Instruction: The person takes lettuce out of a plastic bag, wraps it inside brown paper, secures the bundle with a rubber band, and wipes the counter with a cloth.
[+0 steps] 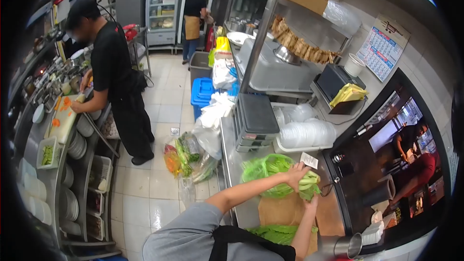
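Observation:
A head of leafy lettuce (309, 184) is held between my two hands over the right side of the counter. My left hand (296, 176) grips it from the upper left, fingers bent around its pale part. From below, my right hand (311, 204) holds its leafy side, with the fingers partly hidden. Beside my left hand lies a green plastic bag (253, 170) with more leafy greens (279, 164) in it. Under my arms is a brown board (280, 210). Loose green leaves (275, 233) lie at its near end, partly covered by my body.
Stacked plastic lids (307, 135) and a dark drawer unit (256, 121) stand behind the bag. A metal container (347, 246) is at the near right. Vegetable bags (186, 157) lie on the floor to my left. A co-worker (113, 72) cuts at the opposite counter.

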